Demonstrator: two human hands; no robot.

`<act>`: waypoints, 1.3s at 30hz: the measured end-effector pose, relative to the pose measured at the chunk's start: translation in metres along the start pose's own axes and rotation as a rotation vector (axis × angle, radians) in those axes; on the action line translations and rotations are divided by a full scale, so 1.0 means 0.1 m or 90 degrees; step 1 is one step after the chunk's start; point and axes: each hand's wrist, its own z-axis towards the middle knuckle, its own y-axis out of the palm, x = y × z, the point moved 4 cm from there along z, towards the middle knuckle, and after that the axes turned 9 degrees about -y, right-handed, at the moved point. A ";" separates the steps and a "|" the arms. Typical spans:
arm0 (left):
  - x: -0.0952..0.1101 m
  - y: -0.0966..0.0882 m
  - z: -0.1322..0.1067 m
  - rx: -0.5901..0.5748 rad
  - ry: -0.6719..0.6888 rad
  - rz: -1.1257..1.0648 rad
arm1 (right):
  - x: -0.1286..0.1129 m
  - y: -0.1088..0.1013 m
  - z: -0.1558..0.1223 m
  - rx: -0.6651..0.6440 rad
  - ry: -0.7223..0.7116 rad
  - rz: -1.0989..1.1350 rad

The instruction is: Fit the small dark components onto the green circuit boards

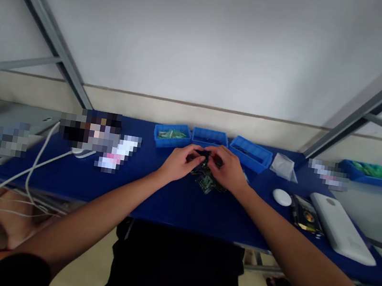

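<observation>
My left hand and my right hand meet over the middle of the blue table. Both have curled fingers pinching a small dark part between them. Just below the hands lies a small pile of green circuit boards on the table. Three blue bins stand right behind the hands: the left bin holds green parts, the middle bin and the right bin show dark contents I cannot make out.
A clear plastic bag, a white round object, a dark packet and a white flat device lie to the right. White cables run off the left edge. More blue bins stand far right. Grey frame posts flank the table.
</observation>
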 end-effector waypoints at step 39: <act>-0.12 -0.03 0.06 0.003 -0.028 -0.135 | 0.08 0.09 -0.05 -0.035 0.018 0.033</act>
